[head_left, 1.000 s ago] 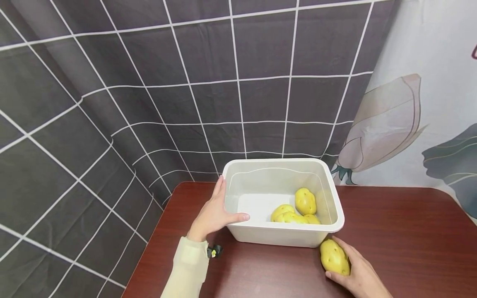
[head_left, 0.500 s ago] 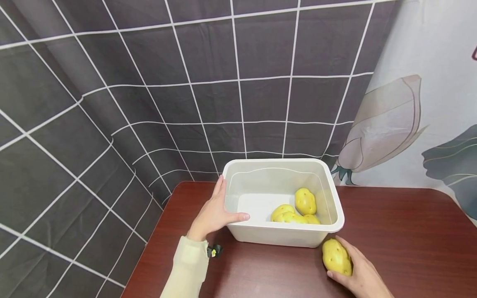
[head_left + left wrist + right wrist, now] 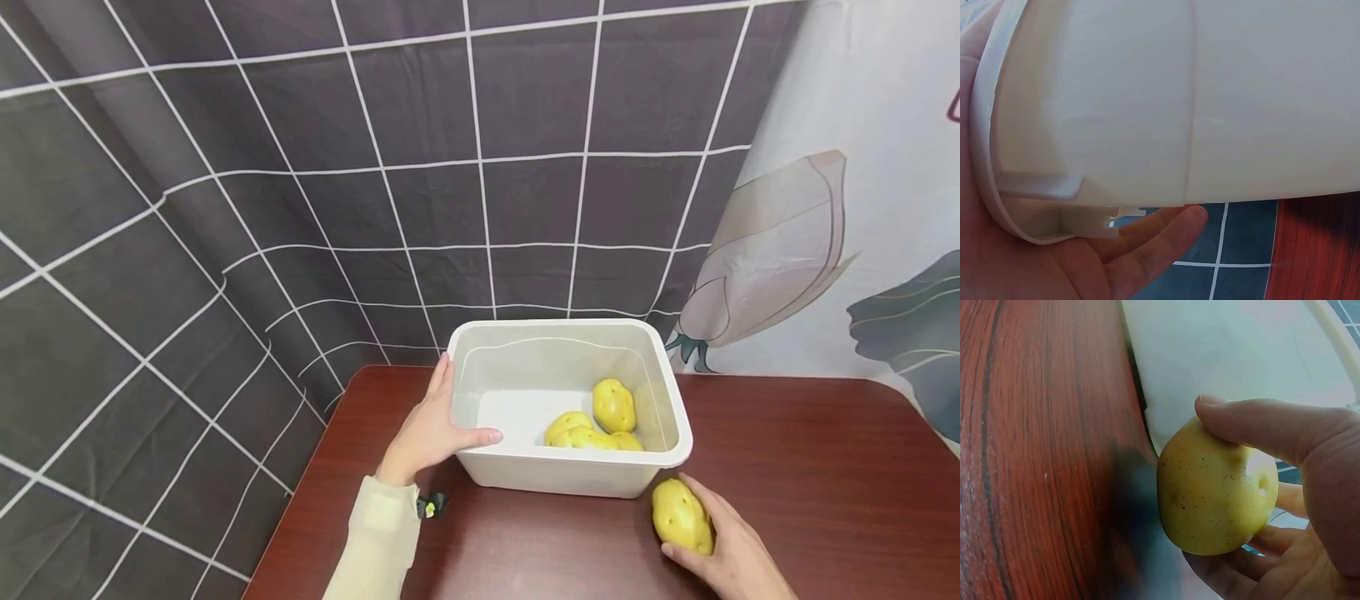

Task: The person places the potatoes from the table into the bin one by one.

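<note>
A pale plastic bin (image 3: 570,475) stands on the table with several yellow potatoes (image 3: 614,406) inside, gathered towards its right end. My left hand (image 3: 427,433) holds the bin at its left front corner. Its thumb lies over the front rim and its fingers reach along the left side; in the left wrist view, fingers (image 3: 1160,250) extend along the outer wall. Just off the bin's right front corner, my right hand (image 3: 727,542) grips another potato (image 3: 681,517) between thumb and fingers. The right wrist view shows this potato (image 3: 1210,494) with the thumb across its top, close beside the bin wall.
The reddish-brown wooden table (image 3: 810,467) extends to the right of the bin. Behind and to the left hangs a dark cloth (image 3: 420,208) with white grid lines. A pale curtain (image 3: 885,208) with a flower print hangs at the back right.
My right hand has shifted slightly to the right with its potato, a little farther from the bin's corner. The left hand and the bin have stayed in place.
</note>
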### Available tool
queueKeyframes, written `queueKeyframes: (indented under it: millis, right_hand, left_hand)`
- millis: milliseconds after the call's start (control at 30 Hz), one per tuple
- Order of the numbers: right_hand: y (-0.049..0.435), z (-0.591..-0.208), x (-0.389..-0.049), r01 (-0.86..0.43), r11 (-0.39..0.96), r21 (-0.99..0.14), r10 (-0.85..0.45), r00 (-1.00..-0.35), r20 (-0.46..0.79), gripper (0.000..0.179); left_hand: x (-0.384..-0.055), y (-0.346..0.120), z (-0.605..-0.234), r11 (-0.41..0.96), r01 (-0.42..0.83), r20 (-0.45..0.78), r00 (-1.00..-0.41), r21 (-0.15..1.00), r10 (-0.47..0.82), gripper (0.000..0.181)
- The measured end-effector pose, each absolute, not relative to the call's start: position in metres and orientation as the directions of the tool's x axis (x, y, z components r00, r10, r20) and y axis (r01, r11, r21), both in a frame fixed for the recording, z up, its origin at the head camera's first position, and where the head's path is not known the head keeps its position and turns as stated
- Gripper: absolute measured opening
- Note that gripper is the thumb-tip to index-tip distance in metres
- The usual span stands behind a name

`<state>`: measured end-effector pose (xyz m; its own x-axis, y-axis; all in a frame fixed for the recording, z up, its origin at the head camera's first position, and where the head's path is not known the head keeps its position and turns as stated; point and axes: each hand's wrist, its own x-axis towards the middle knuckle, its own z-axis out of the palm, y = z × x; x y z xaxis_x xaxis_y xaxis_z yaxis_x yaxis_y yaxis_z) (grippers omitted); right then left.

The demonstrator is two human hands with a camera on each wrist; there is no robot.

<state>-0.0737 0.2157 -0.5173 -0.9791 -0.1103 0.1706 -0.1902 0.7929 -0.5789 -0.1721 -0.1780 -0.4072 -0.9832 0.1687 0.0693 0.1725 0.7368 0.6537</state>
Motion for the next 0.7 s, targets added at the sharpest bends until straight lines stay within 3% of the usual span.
queueKeyframes:
  millis: [700]
  right_hand:
    - [0.228,-0.505,-0.074,-0.103,0.794,-0.599,-0.089,-0.995,0.053,0.102]
  left_hand:
    - [-0.171,-0.178,-0.407,0.733,0.174,0.071,-0.983,0.658,0.169,0.132]
